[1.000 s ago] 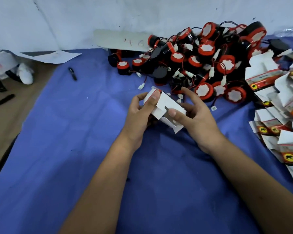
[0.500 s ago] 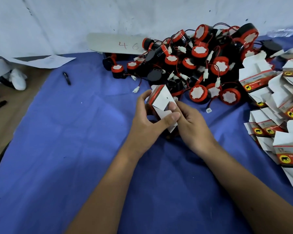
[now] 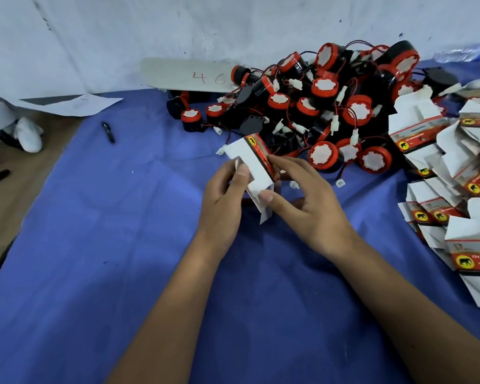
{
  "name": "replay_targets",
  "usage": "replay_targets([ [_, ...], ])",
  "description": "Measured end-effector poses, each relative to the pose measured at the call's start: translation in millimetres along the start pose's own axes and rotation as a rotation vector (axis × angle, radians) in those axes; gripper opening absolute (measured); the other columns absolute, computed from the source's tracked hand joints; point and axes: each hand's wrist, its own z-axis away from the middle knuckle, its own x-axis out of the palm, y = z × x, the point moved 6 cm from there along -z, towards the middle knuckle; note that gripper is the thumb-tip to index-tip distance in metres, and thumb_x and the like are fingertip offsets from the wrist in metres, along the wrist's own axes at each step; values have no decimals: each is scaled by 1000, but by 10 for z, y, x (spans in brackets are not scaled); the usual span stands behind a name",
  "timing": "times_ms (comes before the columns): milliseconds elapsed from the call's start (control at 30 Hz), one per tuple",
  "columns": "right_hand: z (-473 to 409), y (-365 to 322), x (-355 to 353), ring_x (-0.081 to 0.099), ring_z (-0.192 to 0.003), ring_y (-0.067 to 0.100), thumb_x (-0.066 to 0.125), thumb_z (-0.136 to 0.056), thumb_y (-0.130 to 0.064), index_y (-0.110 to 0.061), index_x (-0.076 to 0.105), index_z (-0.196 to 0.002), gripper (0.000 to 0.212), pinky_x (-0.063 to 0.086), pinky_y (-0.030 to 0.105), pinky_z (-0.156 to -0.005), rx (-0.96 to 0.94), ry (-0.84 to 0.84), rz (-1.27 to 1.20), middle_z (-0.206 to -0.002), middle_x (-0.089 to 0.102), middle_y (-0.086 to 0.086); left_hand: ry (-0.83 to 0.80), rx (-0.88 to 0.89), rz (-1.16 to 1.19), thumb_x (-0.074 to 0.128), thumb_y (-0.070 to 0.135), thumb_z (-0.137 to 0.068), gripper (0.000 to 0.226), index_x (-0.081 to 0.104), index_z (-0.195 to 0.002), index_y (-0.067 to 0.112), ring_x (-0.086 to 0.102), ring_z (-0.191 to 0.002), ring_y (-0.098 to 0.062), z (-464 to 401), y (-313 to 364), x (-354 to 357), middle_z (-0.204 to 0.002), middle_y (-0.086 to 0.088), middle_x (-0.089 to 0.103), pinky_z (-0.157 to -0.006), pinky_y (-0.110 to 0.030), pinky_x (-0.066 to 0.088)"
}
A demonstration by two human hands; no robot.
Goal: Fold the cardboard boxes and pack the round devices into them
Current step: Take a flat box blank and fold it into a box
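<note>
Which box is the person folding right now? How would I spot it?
Look at the blue cloth, just before the heap of round devices. Both hands, left hand and right hand, hold one box; every other box lies untouched at the right.

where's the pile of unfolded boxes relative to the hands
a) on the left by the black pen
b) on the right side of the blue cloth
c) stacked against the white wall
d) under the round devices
b: the unfolded boxes lie along the right edge of the blue cloth, right of both hands.
</note>
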Motion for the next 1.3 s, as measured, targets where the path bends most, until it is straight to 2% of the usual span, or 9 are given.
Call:
replay_targets([
  [167,12,12,-22,52,-130,3,65,-83,-67,-33,45,-149,77,56,31,-89,69,4,-46,-140,51,-19,37,38,-125,39,43,-102,50,71,-113,6,73,-102,-20,12,49,-18,-107,-5,76,-89,-53,59],
  [267,17,-14,10,55,-127,2,71,-85,-57,-31,42,-151,76,55,34,-98,89,2,-65,-141,53,-19,-92,85,-105,45,34,-106,38,66,-105,4,67,-88,-24,37,96,68,-92,-13,68,-82,-48,60],
  [333,9,-28,0,58,-123,-1,73,-87,-47,-28,44,-149,71,55,27,-96,79,24,-94,-135,58,-22,-204,50,-26,48,25,-106,25,68,-116,15,69,-99,-19,67,107,145,-103,-3,73,-88,-33,59],
  [433,15,1,-38,63,-116,-4,73,-92,-31,-28,45,-148,63,57,23,-86,100,57,-162,-125,60,-33,-301,31,-4,51,15,-104,35,60,-136,23,68,-117,-18,96,88,208,-125,-1,72,-99,-33,56],
  [700,24,-113,-67,48,-138,21,66,-93,-5,-33,18,-162,89,53,53,-101,-78,26,-110,-157,36,-13,-191,198,-295,66,24,-94,55,53,-148,26,60,-123,-11,59,145,74,-129,5,64,-102,-28,51],
  [867,38,-171,-132,44,-138,25,77,-90,-25,-16,34,-155,78,52,50,-98,-179,87,-25,-155,36,-2,-92,318,-521,60,54,-92,57,55,-147,39,48,-117,-13,28,233,-54,-120,6,52,-106,-30,44],
  [1033,31,-221,-154,36,-140,24,74,-89,-30,-23,49,-150,67,39,40,-113,-264,57,175,-159,34,-1,-51,334,-765,54,67,-84,61,50,-143,51,38,-121,-20,45,294,-103,-127,5,47,-113,-45,36],
  [1200,27,-161,-114,55,-123,18,76,-92,-25,-19,69,-130,39,52,40,-96,-225,77,195,-133,63,-7,45,261,-499,65,41,-84,65,48,-147,37,42,-125,-11,47,288,-172,-125,13,54,-108,-35,42],
  [1300,26,-139,-75,67,-98,9,74,-94,-25,-19,72,-123,30,52,22,-76,-183,41,132,-107,73,-11,189,198,-337,69,28,-82,50,58,-131,26,54,-123,-16,82,256,-181,-125,12,61,-100,-34,50],
])
